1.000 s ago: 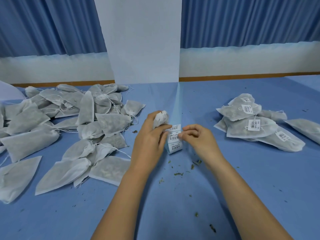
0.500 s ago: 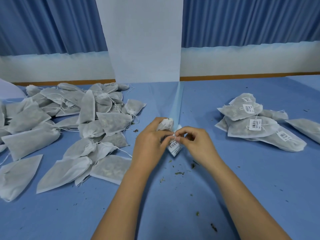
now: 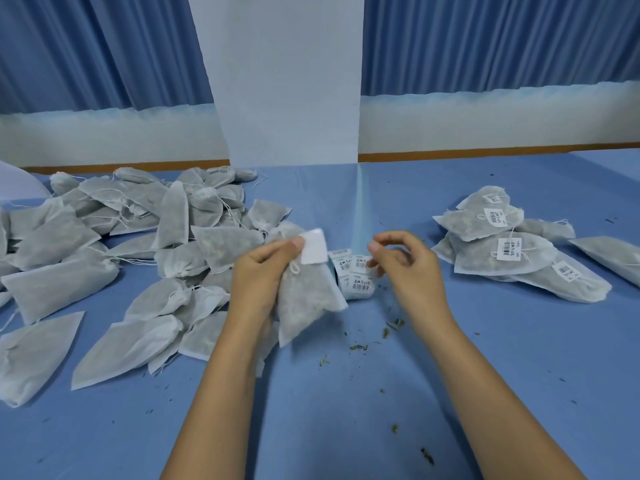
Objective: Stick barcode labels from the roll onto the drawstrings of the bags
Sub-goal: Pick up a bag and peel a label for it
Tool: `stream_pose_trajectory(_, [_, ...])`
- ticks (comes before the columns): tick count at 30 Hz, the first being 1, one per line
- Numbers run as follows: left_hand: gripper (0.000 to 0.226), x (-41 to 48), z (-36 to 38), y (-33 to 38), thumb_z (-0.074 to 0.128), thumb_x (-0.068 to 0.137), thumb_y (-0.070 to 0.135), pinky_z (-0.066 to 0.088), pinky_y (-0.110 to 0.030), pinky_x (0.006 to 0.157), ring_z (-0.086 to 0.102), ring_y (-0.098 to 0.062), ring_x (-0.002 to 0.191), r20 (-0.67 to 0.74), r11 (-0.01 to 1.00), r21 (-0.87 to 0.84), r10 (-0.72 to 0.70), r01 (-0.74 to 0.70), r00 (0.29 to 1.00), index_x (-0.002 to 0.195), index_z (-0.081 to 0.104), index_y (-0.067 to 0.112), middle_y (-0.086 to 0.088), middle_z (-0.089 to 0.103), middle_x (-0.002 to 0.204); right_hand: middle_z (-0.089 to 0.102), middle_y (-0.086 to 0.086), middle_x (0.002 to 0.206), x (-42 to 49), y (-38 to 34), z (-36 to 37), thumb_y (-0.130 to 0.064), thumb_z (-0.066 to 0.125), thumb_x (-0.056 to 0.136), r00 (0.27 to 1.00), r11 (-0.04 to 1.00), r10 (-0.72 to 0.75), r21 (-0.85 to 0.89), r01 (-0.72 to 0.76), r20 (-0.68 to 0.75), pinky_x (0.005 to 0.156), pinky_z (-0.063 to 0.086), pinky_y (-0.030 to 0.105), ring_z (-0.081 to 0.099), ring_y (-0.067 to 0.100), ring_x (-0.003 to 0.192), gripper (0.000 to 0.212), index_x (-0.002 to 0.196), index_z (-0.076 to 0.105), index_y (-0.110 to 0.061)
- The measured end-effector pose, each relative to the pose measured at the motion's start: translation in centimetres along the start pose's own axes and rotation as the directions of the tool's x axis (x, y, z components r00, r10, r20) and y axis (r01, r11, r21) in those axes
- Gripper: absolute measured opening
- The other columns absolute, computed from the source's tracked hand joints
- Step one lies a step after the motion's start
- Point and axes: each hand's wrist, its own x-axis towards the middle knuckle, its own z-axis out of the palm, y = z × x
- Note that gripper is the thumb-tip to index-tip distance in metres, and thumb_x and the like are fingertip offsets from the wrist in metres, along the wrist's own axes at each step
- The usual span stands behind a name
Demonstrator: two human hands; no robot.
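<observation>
My left hand (image 3: 258, 282) grips a white drawstring bag (image 3: 308, 299) filled with dried herbs, just above the table. Its thumb pinches a white label (image 3: 314, 245) at the bag's neck, blank side towards me, with the drawstring knot just below. The roll of barcode labels (image 3: 356, 277) lies on the blue table (image 3: 346, 410) right behind the bag. My right hand (image 3: 412, 271) hovers at the roll's right side, fingers loosely curled and holding nothing, the lower fingertips close to the roll.
A large heap of unlabelled bags (image 3: 138, 258) covers the left of the table. A smaller pile of labelled bags (image 3: 509, 251) lies at the right. Herb crumbs (image 3: 360, 346) are scattered in front. A white pillar (image 3: 287, 81) and blue curtains stand behind.
The hands have parted. My right hand let go of the label and drew back to the right; my left hand lifted the bag, which now hangs open to view, with the label at its neck.
</observation>
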Motion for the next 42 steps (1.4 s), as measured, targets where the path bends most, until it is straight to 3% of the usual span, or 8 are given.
stream_pose_trajectory(8, [0.007, -0.9, 1.1, -0.8, 0.076, 0.08, 0.015, 0.053, -0.023, 0.07, 0.07, -0.01, 0.077, 0.255, 0.965, 0.258, -0.02, -0.048, 0.967, 0.077, 0.08, 0.02, -0.001, 0.076, 0.085, 0.021, -0.012, 0.047, -0.8, -0.8, 0.2, -0.008, 0.07, 0.083, 0.962, 0.984, -0.089, -0.13, 0.126, 0.257, 0.052, 0.025, 0.024, 0.021, 0.007, 0.046, 0.015, 0.075, 0.07, -0.021])
stream_pose_trajectory(15, [0.011, -0.9, 1.4, -1.0, 0.076, 0.078, 0.031, 0.044, -0.016, 0.083, 0.065, -0.003, 0.097, 0.296, 0.935, 0.329, 0.034, -0.135, 0.955, 0.088, 0.08, 0.027, 0.0, 0.072, 0.104, 0.026, -0.009, 0.046, 0.1, -1.3, -1.4, -0.007, 0.068, 0.084, 0.969, 0.991, -0.067, -0.099, 0.093, 0.239, 0.048, 0.025, 0.017, 0.02, 0.008, 0.044, 0.02, 0.068, 0.064, -0.018])
stream_pose_trajectory(19, [0.02, -0.7, 1.2, -1.2, 0.074, 0.083, 0.009, 0.049, -0.03, 0.096, 0.065, -0.01, 0.104, 0.308, 0.944, 0.304, 0.03, -0.128, 0.951, 0.092, 0.079, 0.026, -0.002, 0.069, 0.114, 0.044, -0.009, 0.052, 0.4, -2.0, -2.5, -0.012, 0.065, 0.081, 0.981, 0.99, -0.116, 0.1, 0.102, 0.152, 0.051, 0.031, 0.011, 0.036, 0.004, 0.05, 0.012, 0.073, 0.059, -0.019])
stream_pose_trajectory(23, [0.029, -0.8, 1.4, -1.1, 0.077, 0.079, 0.004, 0.049, -0.033, 0.098, 0.064, -0.013, 0.104, 0.352, 0.944, 0.302, 0.016, -0.129, 0.936, 0.1, 0.077, 0.023, 0.0, 0.065, 0.113, 0.059, -0.011, 0.064, -0.4, -1.8, -1.5, -0.009, 0.058, 0.08, 0.926, 0.962, -0.224, 0.218, 0.162, 0.303, 0.06, 0.04, 0.008, 0.054, 0.001, 0.061, 0.004, 0.079, 0.058, -0.013])
stream_pose_trajectory(31, [0.04, -0.8, 1.3, -1.1, 0.083, 0.071, 0.003, 0.049, -0.029, 0.092, 0.063, -0.013, 0.103, 0.471, 0.941, 0.265, 0.063, -0.209, 0.88, 0.108, 0.074, 0.016, -0.01, 0.064, 0.114, 0.051, 0.035, 0.077, -1.5, -1.5, 0.2, -0.018, 0.061, 0.078, 0.896, 0.979, -0.159, -0.048, 0.197, 0.415, 0.062, 0.034, 0.037, 0.035, 0.035, 0.059, 0.003, 0.078, 0.06, -0.015])
stream_pose_trajectory(35, [0.055, -0.7, 1.3, -1.3, 0.084, 0.062, 0.011, 0.048, -0.023, 0.094, 0.063, -0.007, 0.107, 0.551, 0.946, 0.223, 0.077, -0.236, 0.831, 0.113, 0.071, 0.028, 0.006, 0.068, 0.112, 0.053, 0.028, 0.075, -1.1, -1.2, -0.2, -0.008, 0.061, 0.082, 0.905, 0.962, -0.132, -0.168, 0.215, 0.404, 0.06, 0.03, 0.032, 0.026, 0.026, 0.057, 0.012, 0.076, 0.055, -0.017])
stream_pose_trajectory(38, [0.049, -0.9, 1.5, -1.3, 0.08, 0.07, 0.024, 0.046, -0.021, 0.095, 0.061, -0.006, 0.115, 0.551, 0.949, 0.198, 0.098, -0.244, 0.828, 0.117, 0.069, 0.029, 0.006, 0.068, 0.119, 0.064, 0.001, 0.081, -0.9, -1.1, -0.5, 0.001, 0.061, 0.084, 0.897, 0.951, -0.144, -0.192, 0.242, 0.417, 0.056, 0.029, 0.029, 0.026, 0.017, 0.055, 0.019, 0.077, 0.053, -0.015])
stream_pose_trajectory(42, [0.023, -1.1, 1.5, -1.1, 0.059, 0.095, 0.021, 0.043, -0.012, 0.09, 0.061, -0.001, 0.111, 0.5, 0.945, 0.187, 0.143, -0.268, 0.854, 0.115, 0.07, 0.024, 0.007, 0.07, 0.117, 0.039, 0.0, 0.059, -0.9, -0.8, -0.5, -0.005, 0.061, 0.085, 0.884, 0.895, -0.169, -0.308, 0.323, 0.437, 0.055, 0.029, 0.028, 0.027, 0.01, 0.052, 0.022, 0.078, 0.047, -0.021])
